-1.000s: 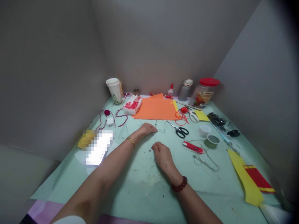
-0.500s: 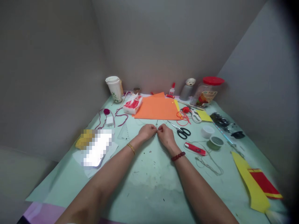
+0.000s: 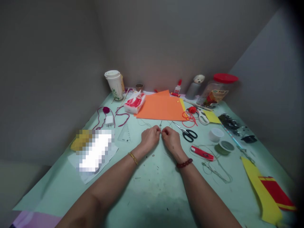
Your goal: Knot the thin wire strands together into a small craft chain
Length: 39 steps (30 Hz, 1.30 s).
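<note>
My left hand (image 3: 151, 138) and my right hand (image 3: 171, 138) meet over the middle of the table, fingertips almost touching. Both are closed in a pinch on a fine thin cord (image 3: 145, 122), whose ends fan out on the table beyond the fingers. A small dark piece (image 3: 161, 123) shows just past the fingertips; its kind is too small to make out. Black-handled scissors (image 3: 187, 133) lie open right of my right hand. A clear set square (image 3: 125, 133) is left of my left hand.
Orange paper (image 3: 162, 107) and a tissue pack (image 3: 135, 103) lie behind the hands. To the right are a red box cutter (image 3: 201, 153), a spool of green cord (image 3: 225, 148), a white cup (image 3: 216, 135) and a red-lidded jar (image 3: 217, 90). A white tumbler (image 3: 114, 85) stands back left.
The camera view has shifted slightly, so things at the sides sit farther outward. My hands stay together at the same spot, still pinching, with a slight shift of the fingers.
</note>
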### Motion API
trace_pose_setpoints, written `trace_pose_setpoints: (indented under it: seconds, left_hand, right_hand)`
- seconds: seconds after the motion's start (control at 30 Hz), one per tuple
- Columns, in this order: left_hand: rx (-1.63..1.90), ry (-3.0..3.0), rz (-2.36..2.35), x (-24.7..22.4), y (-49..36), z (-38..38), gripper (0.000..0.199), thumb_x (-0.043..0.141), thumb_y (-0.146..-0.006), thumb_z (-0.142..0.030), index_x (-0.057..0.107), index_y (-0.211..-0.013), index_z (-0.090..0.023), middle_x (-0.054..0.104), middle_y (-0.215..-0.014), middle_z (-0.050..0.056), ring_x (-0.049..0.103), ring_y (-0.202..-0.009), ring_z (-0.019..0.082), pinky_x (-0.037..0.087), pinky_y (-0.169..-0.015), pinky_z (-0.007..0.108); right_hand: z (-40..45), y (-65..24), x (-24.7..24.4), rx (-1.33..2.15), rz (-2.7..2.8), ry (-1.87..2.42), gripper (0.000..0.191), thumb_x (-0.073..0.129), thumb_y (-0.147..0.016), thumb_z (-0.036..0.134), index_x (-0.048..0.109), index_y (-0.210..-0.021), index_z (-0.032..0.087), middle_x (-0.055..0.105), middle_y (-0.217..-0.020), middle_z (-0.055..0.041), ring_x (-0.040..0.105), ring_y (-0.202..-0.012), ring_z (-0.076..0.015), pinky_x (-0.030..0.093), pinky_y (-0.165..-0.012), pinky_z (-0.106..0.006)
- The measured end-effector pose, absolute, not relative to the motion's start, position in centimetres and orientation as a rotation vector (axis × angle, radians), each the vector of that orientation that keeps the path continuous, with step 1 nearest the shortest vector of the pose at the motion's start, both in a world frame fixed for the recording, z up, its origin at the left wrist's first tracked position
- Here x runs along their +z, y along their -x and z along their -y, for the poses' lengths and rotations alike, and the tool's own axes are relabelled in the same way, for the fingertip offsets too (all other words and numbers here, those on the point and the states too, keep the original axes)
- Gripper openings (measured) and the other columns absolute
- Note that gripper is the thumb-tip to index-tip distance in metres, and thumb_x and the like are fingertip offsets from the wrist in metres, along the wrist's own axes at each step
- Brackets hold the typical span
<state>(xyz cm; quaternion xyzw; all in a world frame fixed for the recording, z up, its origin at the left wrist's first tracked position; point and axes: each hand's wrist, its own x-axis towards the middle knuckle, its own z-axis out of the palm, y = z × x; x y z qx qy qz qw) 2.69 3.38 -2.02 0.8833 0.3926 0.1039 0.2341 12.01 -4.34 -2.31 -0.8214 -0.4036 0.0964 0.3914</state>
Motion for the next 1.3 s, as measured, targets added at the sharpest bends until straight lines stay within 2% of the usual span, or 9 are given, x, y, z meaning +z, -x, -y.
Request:
trace_pose_setpoints:
  seconds: [0.4,0.53,0.77,0.93,1.13,1.3]
  left_hand:
    - [0.303,-2.36,-1.091,-2.4,-2.9,-3.5,0.027,0.04,-0.084,-0.029,0.064,-0.093,-0.023,0.068,-0.088,0.006,0.06,-0.081,0.021,0.039,-0.065,0.028]
    - [0.223,-2.31,-1.086,-2.1,-3.2,-4.1,0.026,0.044,-0.08,-0.033,0.067,-0.086,-0.021,0.068,-0.088,0.007,0.06,-0.08,0.021,0.04,-0.064,0.027]
    - [0.081,-2.057,-1.007,-1.3,-3.2,-4.8,0.035,0.054,-0.074,-0.049,0.066,-0.075,-0.015,0.063,-0.07,0.004,0.053,-0.063,0.014,0.04,-0.059,0.024]
    - [0.148,-1.992,-1.004,-1.6,-3.3,-4.6,0.024,0.056,-0.073,-0.038,0.066,-0.078,-0.017,0.063,-0.072,0.001,0.052,-0.063,0.012,0.039,-0.058,0.022]
    - [0.172,-1.979,-1.048,-1.0,-3.3,-4.1,0.017,0.06,-0.072,-0.03,0.066,-0.078,-0.016,0.061,-0.07,0.003,0.051,-0.064,0.013,0.039,-0.06,0.024]
    - [0.136,-1.913,-0.993,0.0,-2.5,-4.1,0.016,0.063,-0.07,-0.028,0.065,-0.074,-0.013,0.049,-0.052,-0.001,0.042,-0.051,0.011,0.033,-0.051,0.023]
  right_hand:
    - [4.0,-12.3,-1.8,0.284,1.06,2.232,0.016,0.045,-0.072,0.021,0.059,-0.066,0.018,0.062,-0.066,-0.0038,0.052,-0.063,-0.0155,0.031,-0.058,-0.025]
    - [3.8,-12.6,-1.6,0.329,1.073,2.279,0.017,0.046,-0.072,0.025,0.061,-0.067,0.018,0.061,-0.062,-0.0038,0.051,-0.06,-0.0158,0.031,-0.056,-0.025]
    - [4.1,-13.0,-1.0,0.451,1.094,2.244,0.018,0.046,-0.071,0.027,0.062,-0.071,0.018,0.055,-0.052,-0.0015,0.048,-0.052,-0.0154,0.03,-0.052,-0.026]
    - [4.3,-12.9,-0.7,0.481,1.146,2.234,0.017,0.047,-0.072,0.027,0.061,-0.071,0.018,0.056,-0.055,-0.0014,0.048,-0.052,-0.0146,0.031,-0.053,-0.026]
    - [4.0,-12.8,-1.1,0.321,1.232,2.267,0.019,0.046,-0.072,0.023,0.064,-0.073,0.017,0.064,-0.072,-0.0049,0.052,-0.067,-0.0153,0.032,-0.059,-0.025]
    - [5.4,-14.1,0.1,0.331,1.299,2.334,0.018,0.049,-0.073,0.021,0.066,-0.076,0.016,0.063,-0.07,-0.0044,0.052,-0.063,-0.0141,0.032,-0.057,-0.024]
